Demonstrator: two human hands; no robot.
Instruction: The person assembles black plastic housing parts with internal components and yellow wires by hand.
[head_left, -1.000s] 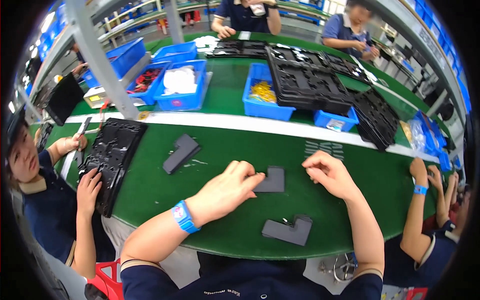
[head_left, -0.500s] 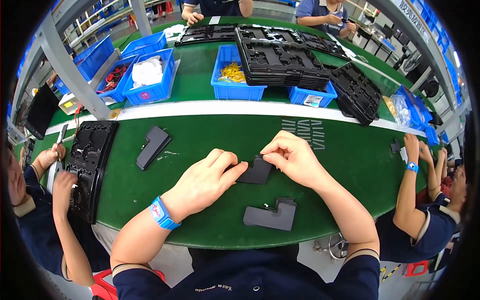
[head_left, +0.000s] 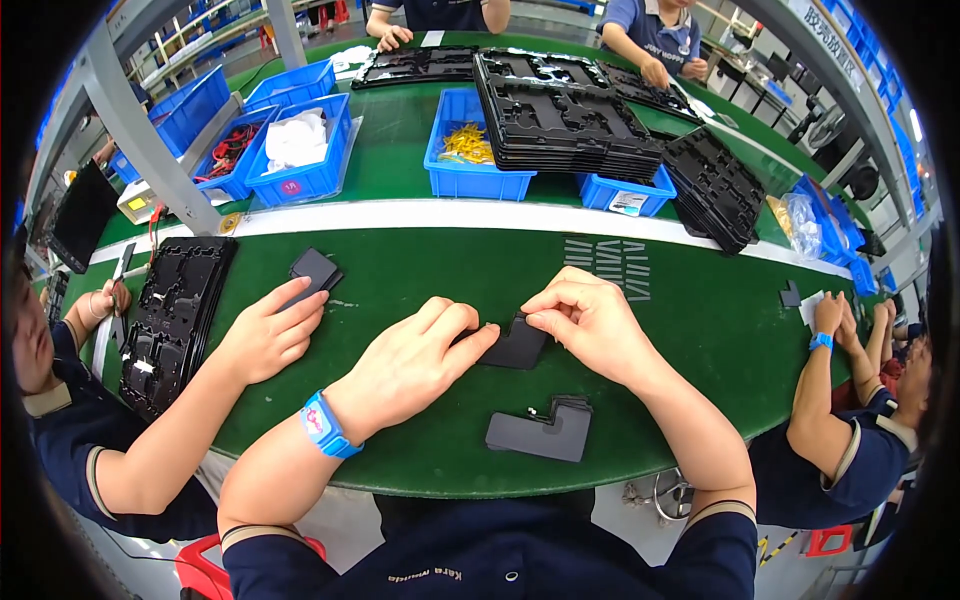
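Over the green table, my left hand (head_left: 405,350) is closed on the left part of a dark grey, L-shaped flat piece (head_left: 516,348). Thumb and fingers of my right hand (head_left: 592,318) are pinched together at the piece's upper right corner, by its notch; whatever lies between those fingertips is hidden. Nearer to me rests a small stack of similar L-shaped pieces (head_left: 555,435), with a tiny white spot at the notch. Off to the left, a co-worker's hand (head_left: 275,335) touches another stack of such pieces (head_left: 317,268).
Short pale strips (head_left: 607,262) lie in rows beyond my right hand. Black moulded trays (head_left: 570,110) are piled at the back, beside a blue bin (head_left: 480,185) with yellow parts. More black trays (head_left: 175,310) stand at left. Co-workers sit on both sides.
The left co-worker's arm has reached across to the far-left stack. The co-worker at the back right has lowered a hand to a tray. My own hands have barely moved.
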